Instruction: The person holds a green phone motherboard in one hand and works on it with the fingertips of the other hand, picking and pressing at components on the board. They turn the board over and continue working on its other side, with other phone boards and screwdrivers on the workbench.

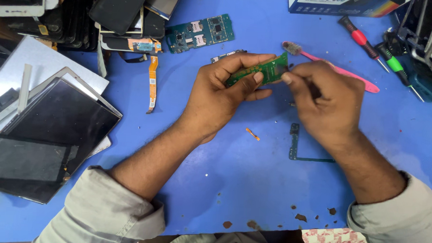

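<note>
My left hand grips a small green circuit board above the blue work surface, thumb on its near face and fingers curled behind. My right hand has its fingertips pinched at the board's right end; whatever it pinches is too small to make out. A pink toothbrush lies just behind my right hand, with its bristles near the board.
A teal circuit board and an orange flex cable lie at the back left. Stacked phone screens fill the left side. Red and green screwdrivers lie at the back right. A thin L-shaped part sits near my right wrist.
</note>
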Demonstrator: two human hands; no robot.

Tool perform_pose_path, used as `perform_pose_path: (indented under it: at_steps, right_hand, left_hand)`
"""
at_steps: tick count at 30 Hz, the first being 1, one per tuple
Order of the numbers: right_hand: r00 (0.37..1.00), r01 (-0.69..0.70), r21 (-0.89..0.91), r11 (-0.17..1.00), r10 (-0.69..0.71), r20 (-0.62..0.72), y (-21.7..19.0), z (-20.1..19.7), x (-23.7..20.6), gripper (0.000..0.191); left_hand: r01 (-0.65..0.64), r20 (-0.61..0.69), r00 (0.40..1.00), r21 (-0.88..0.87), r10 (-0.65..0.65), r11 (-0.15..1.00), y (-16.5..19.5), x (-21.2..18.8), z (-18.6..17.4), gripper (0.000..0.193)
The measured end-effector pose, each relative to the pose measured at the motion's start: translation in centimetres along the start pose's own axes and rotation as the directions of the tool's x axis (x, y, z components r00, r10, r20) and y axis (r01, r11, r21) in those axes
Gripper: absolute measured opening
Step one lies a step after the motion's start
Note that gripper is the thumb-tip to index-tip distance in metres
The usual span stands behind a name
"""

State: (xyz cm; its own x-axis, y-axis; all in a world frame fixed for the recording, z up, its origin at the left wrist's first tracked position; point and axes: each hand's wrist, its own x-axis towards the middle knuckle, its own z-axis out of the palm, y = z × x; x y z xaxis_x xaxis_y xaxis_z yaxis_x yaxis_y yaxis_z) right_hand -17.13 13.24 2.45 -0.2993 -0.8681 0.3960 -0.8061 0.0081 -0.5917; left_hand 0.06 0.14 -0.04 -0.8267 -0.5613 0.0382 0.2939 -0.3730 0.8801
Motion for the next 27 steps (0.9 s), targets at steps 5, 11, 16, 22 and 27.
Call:
perform_pose_path:
  at_steps: [5,11,16,22,27]
  right_hand:
    - [1.000,-0.022,0.005,1.000,0.022,-0.011,0.11,-0.01,-0.07,0.014]
    - [1.000,-0.013,-0.020,1.000,0.013,-0.011,-0.29,0.02,-0.05,0.011]
    - [1.000,-0.026,-0.003,1.000,0.026,-0.003,-0.50,-0.06,-0.06,0.010]
    - [1.000,0.005,-0.035,0.999,-0.006,-0.011,-0.65,0.07,0.00,0.010]
    - [1.000,-0.005,-0.065,0.998,0.005,-0.003,-0.66,0.03,0.06,0.008]
  left_hand:
    - [-0.027,0.021,0.999,0.062,0.025,0.998,-0.18,-0.10,0.03,0.028]
    - [-0.033,0.034,0.999,0.129,0.029,0.991,-0.32,-0.15,0.19,0.029]
    - [-0.053,0.043,0.998,0.142,0.047,0.989,-0.41,-0.18,0.23,0.028]
    - [-0.045,0.031,0.999,0.151,0.041,0.987,-0.45,-0.18,0.24,0.027]
    - [-0.029,0.016,1.000,0.131,0.027,0.991,-0.61,-0.08,0.33,0.025]
